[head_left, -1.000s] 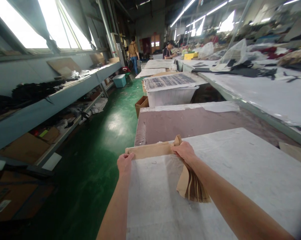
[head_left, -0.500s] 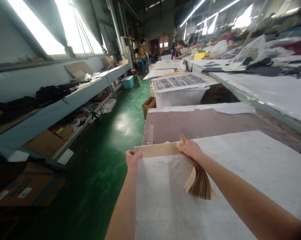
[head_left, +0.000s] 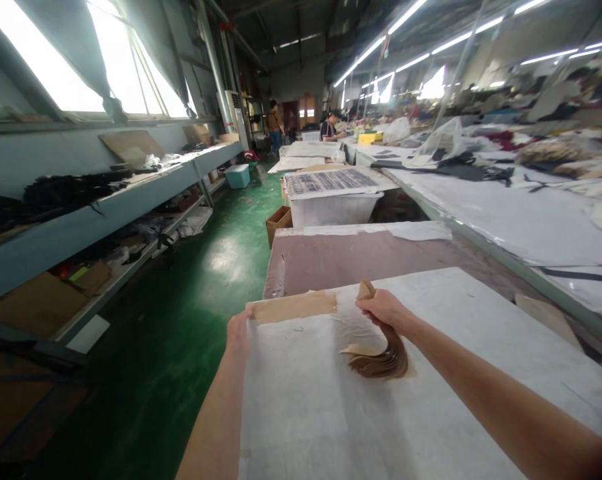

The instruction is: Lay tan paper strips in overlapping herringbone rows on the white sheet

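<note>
A single tan cloth strip [head_left: 293, 307] lies flat along the far left edge of the white-covered table [head_left: 301, 393]. My left hand [head_left: 238, 331] is closed at the strip's left end, by the table corner; its fingers are partly hidden. To the right, my right hand [head_left: 385, 309] grips a bundle of similar tan strips [head_left: 381, 360] near its upper end. The bundle's lower part hangs below the hand and curls leftward, its layers fanned out over the white sheet. A gap separates the bundle from the flat strip.
Beyond the white sheet is a mauve tabletop [head_left: 351, 257], then a white bin [head_left: 331, 207] with a patterned board on top. A cardboard box [head_left: 279, 223] stands on the green floor at left. Shelving [head_left: 155, 180] lines the wall. Two people are farther back; a long table [head_left: 501, 207] runs along the right.
My right hand has drawn the bundle away from the strip, whose right end now lies bare on the table. The bundle's lower end swung leftward. The view has turned slightly right.
</note>
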A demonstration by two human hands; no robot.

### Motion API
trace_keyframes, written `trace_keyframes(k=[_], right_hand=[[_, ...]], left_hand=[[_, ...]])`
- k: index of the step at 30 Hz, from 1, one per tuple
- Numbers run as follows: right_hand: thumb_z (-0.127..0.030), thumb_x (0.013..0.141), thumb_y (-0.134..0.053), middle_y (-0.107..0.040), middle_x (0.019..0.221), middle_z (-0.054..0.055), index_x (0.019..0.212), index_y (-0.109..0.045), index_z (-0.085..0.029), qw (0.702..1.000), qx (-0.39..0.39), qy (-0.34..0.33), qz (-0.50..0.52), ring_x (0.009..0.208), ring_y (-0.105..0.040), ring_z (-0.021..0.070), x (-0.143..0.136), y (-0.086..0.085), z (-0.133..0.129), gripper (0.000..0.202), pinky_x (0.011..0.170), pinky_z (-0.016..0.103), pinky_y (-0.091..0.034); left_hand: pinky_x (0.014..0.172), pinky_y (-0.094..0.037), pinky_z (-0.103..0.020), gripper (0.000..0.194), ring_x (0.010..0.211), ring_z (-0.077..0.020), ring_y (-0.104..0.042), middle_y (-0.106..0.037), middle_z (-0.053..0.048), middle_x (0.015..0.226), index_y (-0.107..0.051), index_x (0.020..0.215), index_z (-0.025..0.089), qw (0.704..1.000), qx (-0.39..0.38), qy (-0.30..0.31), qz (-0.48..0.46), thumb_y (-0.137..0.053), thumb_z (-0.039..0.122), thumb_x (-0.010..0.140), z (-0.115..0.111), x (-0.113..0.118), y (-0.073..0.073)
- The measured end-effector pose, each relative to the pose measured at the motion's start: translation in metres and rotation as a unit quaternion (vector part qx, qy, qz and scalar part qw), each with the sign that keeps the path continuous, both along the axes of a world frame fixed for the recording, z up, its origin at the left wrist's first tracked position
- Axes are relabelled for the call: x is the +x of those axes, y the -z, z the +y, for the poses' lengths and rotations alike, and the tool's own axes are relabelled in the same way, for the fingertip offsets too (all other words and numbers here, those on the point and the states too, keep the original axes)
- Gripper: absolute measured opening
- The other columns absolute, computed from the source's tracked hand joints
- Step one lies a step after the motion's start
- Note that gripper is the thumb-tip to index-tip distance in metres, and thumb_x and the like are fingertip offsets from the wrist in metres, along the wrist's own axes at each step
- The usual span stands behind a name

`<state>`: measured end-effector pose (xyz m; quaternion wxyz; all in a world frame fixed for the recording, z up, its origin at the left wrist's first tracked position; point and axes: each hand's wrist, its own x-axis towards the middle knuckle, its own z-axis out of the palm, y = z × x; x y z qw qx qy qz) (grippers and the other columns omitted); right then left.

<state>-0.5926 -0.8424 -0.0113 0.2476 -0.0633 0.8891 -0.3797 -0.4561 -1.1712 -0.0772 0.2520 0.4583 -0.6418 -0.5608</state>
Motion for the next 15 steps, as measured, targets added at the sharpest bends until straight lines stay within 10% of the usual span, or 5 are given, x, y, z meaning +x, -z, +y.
trace_keyframes(k=[6,9,12,15], right_hand=[[-0.038,0.081,-0.062,-0.067,0.086,0.008,0.093,-0.064,-0.013,0.941,-0.291,-0.019,-0.171,0.07,-0.062,0.0115,0.07,-0.021,0.055,0.028,0.067,0.021,-0.05],[-0.034,0.077,-0.07,-0.068,0.083,0.008,0.09,-0.066,-0.01,0.851,-0.45,-0.042,-0.268,0.072,-0.062,0.0117,0.104,-0.032,0.056,0.028,0.072,0.021,-0.048],[-0.032,0.07,-0.076,-0.07,0.08,0.009,0.087,-0.068,-0.009,0.836,-0.475,-0.016,-0.272,0.07,-0.063,0.014,0.126,-0.039,0.045,0.03,0.07,0.025,-0.049],[-0.028,0.064,-0.08,-0.069,0.07,0.005,0.077,-0.068,-0.01,0.842,-0.48,0.013,-0.248,0.062,-0.06,0.0127,0.137,-0.041,0.036,0.025,0.064,0.025,-0.047]], left_hand=[[0.081,-0.045,-0.029,0.028,0.094,-0.0162,-0.057,-0.059,-0.004,0.103,-0.052,0.11,0.018,0.991,-0.1,-0.085,0.036,-0.052,0.031,0.085,0.032,0.029,-0.046],[0.076,-0.045,-0.025,0.027,0.084,-0.0156,-0.058,-0.063,-0.001,0.089,-0.062,0.094,0.02,0.99,-0.111,0.066,0.058,-0.065,0.039,0.076,0.091,0.045,-0.078],[0.07,-0.047,-0.024,0.03,0.085,-0.0169,-0.059,-0.065,-0.003,0.089,-0.063,0.094,0.019,0.943,0.002,0.325,0.076,-0.064,0.042,0.076,0.161,0.056,-0.103],[0.066,-0.049,-0.025,0.035,0.075,-0.0154,-0.061,-0.065,-0.004,0.086,-0.06,0.096,0.018,0.904,0.095,0.412,0.068,-0.069,0.042,0.072,0.21,0.058,-0.113]])
